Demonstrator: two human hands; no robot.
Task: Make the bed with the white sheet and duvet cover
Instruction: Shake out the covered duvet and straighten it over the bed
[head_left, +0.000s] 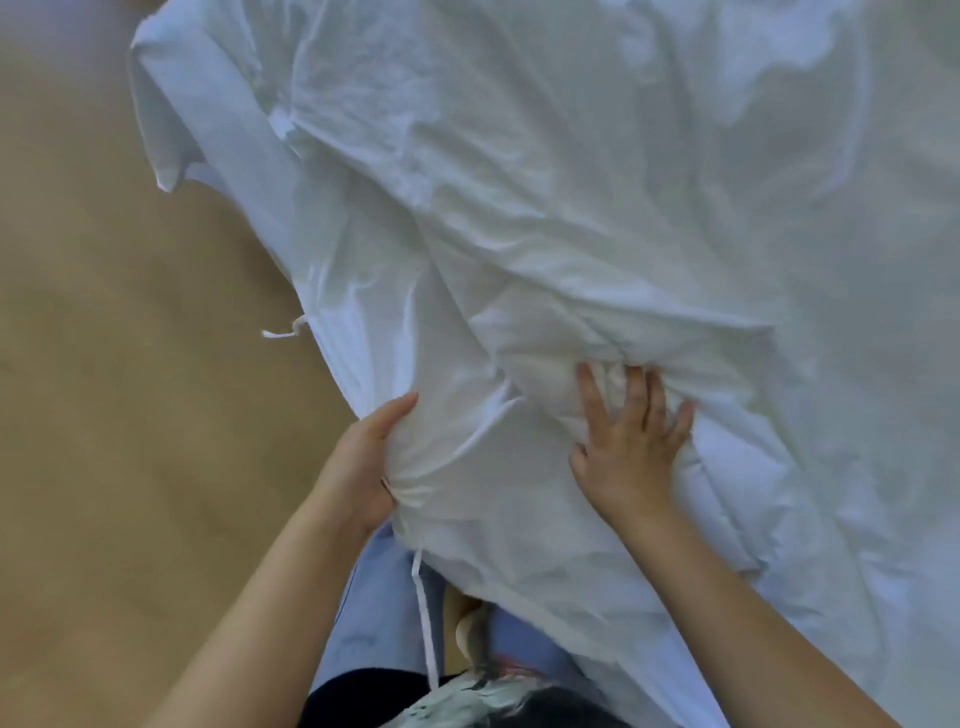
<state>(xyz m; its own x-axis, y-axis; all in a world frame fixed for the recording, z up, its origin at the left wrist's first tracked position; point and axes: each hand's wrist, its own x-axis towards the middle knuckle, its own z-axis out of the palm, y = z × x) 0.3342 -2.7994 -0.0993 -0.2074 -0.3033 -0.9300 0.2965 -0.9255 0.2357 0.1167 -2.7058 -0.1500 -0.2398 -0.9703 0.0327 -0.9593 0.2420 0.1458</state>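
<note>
Most of frame, 12 through 4 o'clock, taken by duvet cover (571, 182), rumpled and draped over the bed. Far corner (161, 130) hanging loose at 10 o'clock above floor (104, 364). Sheet not told apart from cover; all white.

At 7 o'clock, left hand (363, 457): fingers and thumb curled round a bunched near corner, fabric gathered tight in the grip. Toward 5 o'clock, just off centre, right hand (631, 441): flat, fingers straight and spread, pressing on a padded lump under the fabric, gripping nothing.

At 6 o'clock, tie (425, 618) dangling from the near edge over blue trousers (374, 597). At 9 o'clock, second tie (283, 331) sticking out sideways. Both undone.

Step in hand, by the look: seating the filling into the cover's near corner — pinned from outside by the left, patted into place by the right. Roughly mid-task; nothing smooth yet.

Next move probably calls for a firm left grip through both layers and a right-hand sweep toward 3 o'clock to chase the filling along the edge — then a shake, then ties knotted. Risk: corner slipping back out under a slack grip.
</note>
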